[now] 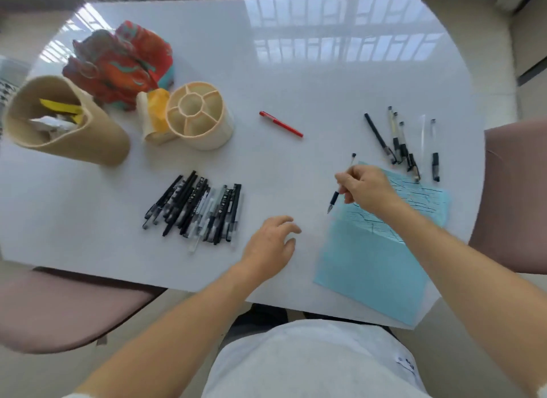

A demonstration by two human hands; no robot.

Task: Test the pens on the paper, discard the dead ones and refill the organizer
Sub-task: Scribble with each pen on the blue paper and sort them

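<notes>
Right hand [365, 190] is pinching a black pen [340, 187] in curled fingers, tip hanging just off the left edge of the blue paper [373, 258], which is lying at the counter's [296, 57] near right. Left hand [270, 246] is hovering empty, fingers loosely spread, near the pen pile [198, 208]. Cream organizer [198, 116] is standing far left. Several pens [405, 143] are lying beyond the paper; a red pen [281, 124] is lying mid-counter.
</notes>
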